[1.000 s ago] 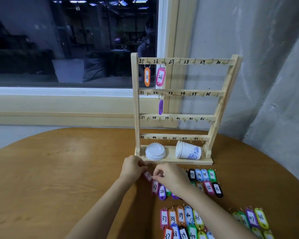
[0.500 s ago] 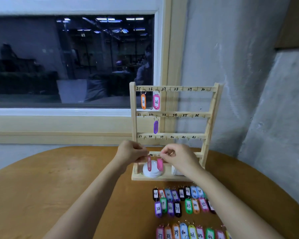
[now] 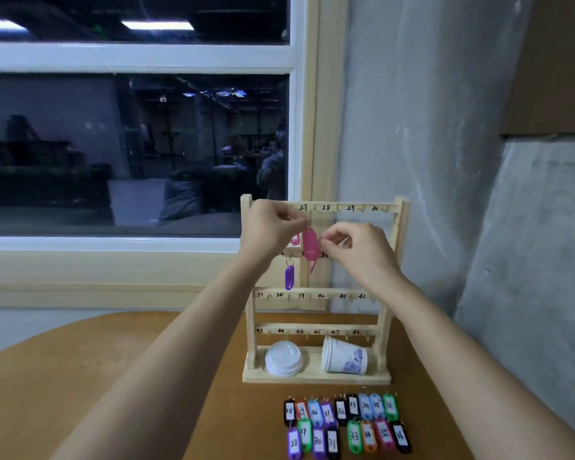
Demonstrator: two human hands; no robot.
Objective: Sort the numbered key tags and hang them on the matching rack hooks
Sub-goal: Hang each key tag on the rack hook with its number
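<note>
Pink tag (image 3: 309, 244) pinched in left grip (image 3: 269, 229).

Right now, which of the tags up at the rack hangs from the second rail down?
The purple tag, alone under the second rail, below the left hand. The pink tag is higher, pinched at its top by the left hand.

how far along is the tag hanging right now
Early. Hung on the rack: a purple tag and a pink tag. In hand: the left hand holds a magenta tag under hook 27, right hand beside it. Left: two rows of tags on the table.
</note>
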